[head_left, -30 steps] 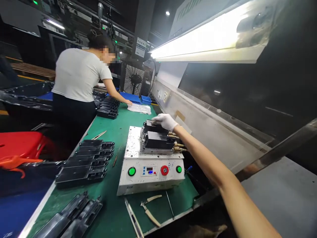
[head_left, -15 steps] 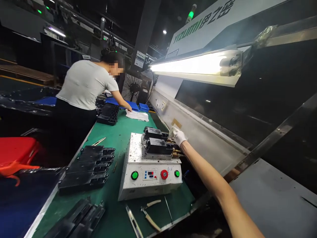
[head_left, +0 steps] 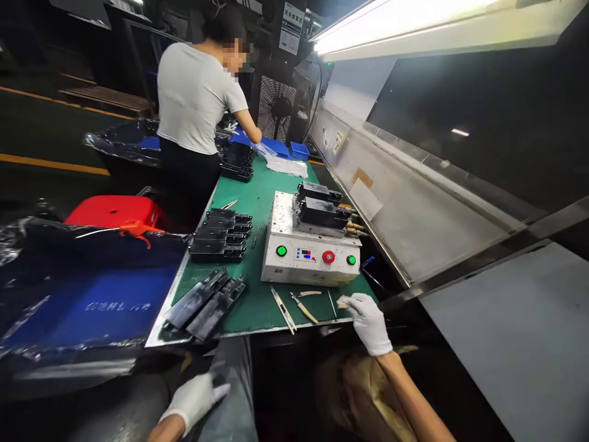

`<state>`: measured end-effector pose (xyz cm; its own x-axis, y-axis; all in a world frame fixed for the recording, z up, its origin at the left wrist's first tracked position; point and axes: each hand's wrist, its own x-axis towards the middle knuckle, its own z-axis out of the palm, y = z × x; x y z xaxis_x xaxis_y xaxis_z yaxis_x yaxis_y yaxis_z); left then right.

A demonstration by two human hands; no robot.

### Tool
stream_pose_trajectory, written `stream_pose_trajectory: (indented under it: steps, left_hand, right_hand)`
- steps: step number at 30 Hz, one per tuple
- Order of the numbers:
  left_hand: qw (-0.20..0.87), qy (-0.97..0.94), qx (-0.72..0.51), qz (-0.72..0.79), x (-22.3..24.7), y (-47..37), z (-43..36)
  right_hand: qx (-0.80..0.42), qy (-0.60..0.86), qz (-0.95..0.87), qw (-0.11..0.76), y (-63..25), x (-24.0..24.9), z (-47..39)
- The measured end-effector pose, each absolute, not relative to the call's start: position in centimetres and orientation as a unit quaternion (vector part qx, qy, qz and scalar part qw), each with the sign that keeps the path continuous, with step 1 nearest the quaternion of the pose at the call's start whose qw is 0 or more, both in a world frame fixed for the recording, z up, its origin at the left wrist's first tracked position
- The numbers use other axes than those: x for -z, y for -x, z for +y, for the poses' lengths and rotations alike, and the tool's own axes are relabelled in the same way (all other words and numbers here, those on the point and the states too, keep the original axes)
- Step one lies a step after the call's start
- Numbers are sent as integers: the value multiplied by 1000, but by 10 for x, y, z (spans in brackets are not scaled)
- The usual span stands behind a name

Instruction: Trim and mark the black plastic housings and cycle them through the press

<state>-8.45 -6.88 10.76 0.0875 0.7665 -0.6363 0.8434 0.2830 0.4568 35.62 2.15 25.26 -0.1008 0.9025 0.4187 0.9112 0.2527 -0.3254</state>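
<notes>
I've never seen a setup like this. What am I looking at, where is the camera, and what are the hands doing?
The camera sits on a worker's head, looking down a green bench. The right hand, gloved white, pinches a small pale piece at the bench's near edge. The left hand, also gloved, hangs low, holding nothing clear. On the bench: a white machine with buttons and black parts clamped on top, stacks of black parts, and hand tools. Another person works farther along.

You face a long green-topped workbench (head_left: 257, 307), a bright strip light (head_left: 414, 21) overhead at your right, a steel wall panel (head_left: 414, 209) along the bench, a standing fan (head_left: 278, 110) at the far end, a dark floor with yellow lines (head_left: 50, 164) at your left.
</notes>
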Motion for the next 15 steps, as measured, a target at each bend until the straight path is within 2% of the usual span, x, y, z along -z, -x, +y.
stream_pose_trajectory:
  steps: [2, 4, 7, 11, 15]
  left_hand:
    - [450, -613, 18, 649, -135, 85, -85]
    - [439, -620, -63, 647, -174, 86, -90]
    - [328, -583, -174, 723, -231, 94, -76]
    - [84, -664, -111, 735, -266, 97, -32]
    - [51, -670, -80, 736, -257, 74, 3]
  right_hand:
    - [23, 645, -716, 267, -369, -215, 17]
    - [16, 659, -704, 264, -373, -196, 18]
    - [2, 665, -705, 247, -356, -195, 20]
    - [-50, 639, -742, 197, -286, -207, 27]
    - [-119, 644, -745, 126, -196, -203, 43]
